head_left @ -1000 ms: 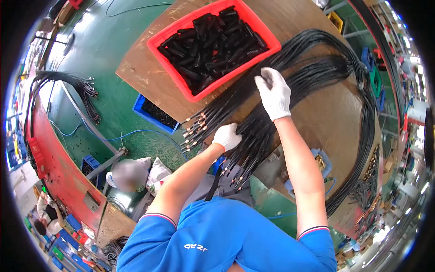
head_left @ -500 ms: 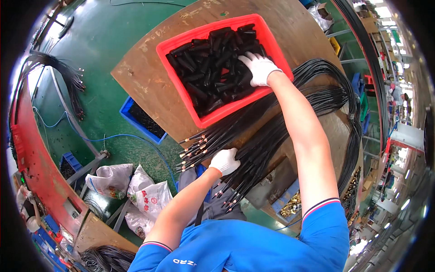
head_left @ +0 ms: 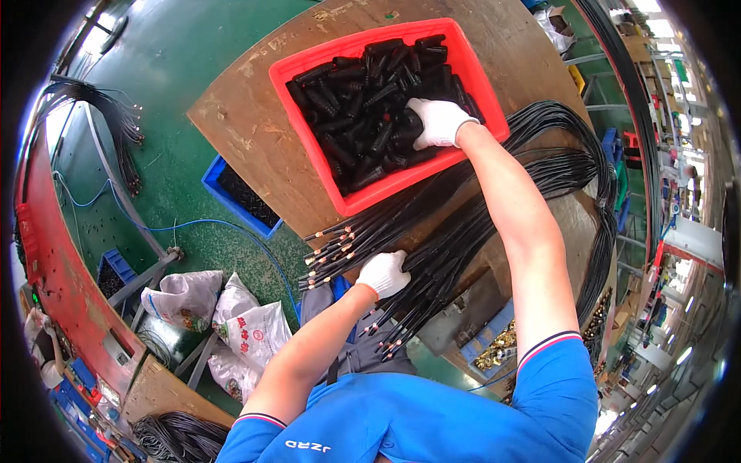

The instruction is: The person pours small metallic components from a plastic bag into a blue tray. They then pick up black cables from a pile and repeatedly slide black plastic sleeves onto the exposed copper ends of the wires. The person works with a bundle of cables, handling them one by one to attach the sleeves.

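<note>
Black ribbed rubber sleeves [head_left: 340,100] fill a red plastic tub [head_left: 351,202] on the brown table. My right hand [head_left: 438,123], in a white glove, is down in the tub's right part, its fingers and thumb curled round some sleeves. How many it grips is hidden. A bundle of black cables [head_left: 432,255] with bare copper-coloured ends [head_left: 332,251] lies in front of the tub, the ends toward the left. My left hand [head_left: 384,275], also gloved in white, is closed among these ends. Its palm is out of sight, so what it holds cannot be made out.
The cables loop back round the right side of the worn wooden table [head_left: 239,116]. A blue bin [head_left: 220,197] stands below the table's left edge, with white sacks [head_left: 258,332] on the floor nearby. Brass-coloured parts [head_left: 498,351] lie in a tray at the lower right.
My right hand has shifted slightly left and lower in the tub, its fingers going from stretched to curled among the sleeves. The left hand stays in place.
</note>
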